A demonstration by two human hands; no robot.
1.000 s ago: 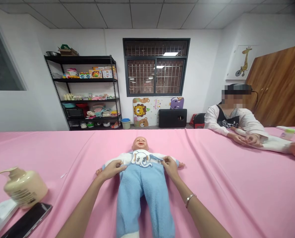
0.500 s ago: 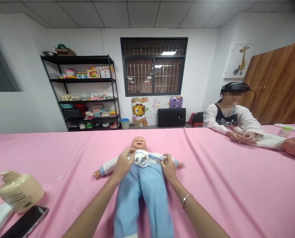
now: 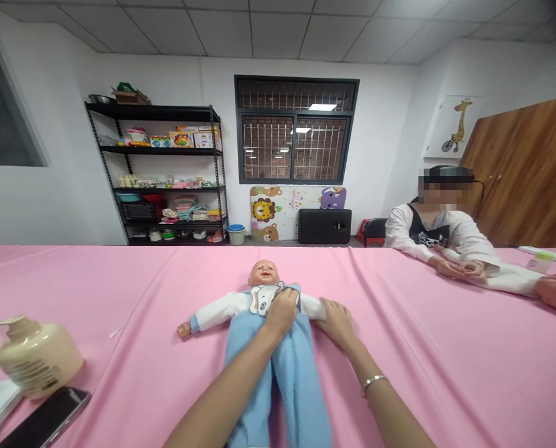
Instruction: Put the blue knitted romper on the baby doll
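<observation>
The baby doll [image 3: 263,311] lies on its back near the middle of the pink-covered bench [image 3: 446,373], head away from you, arms spread, legs in blue fleece trousers running toward you. Your left hand [image 3: 282,309] rests on the doll's chest, fingers curled over the white bib with the elephant print; it looks closed on the fabric, though the grip itself is hidden beneath the knuckles. Your right hand [image 3: 336,320] lies flat over the doll's arm on your right side, fingers relaxed and spread, pinning the sleeve to the cloth rather than gripping it.

The risks, as I judge them: your left forearm crosses the doll's whole body, so any pull on the bib may drag the light doll along the smooth cloth and bunch it. Only one arm is held; the doll may pivot round it if you tug sideways. Your left elbow passes fairly near the cream pump bottle [image 3: 37,361] and the dark phone [image 3: 44,420] at the bench's near-left corner, and a wide sweep back could knock them. The other person [image 3: 439,233] at the far right sits well apart.
</observation>
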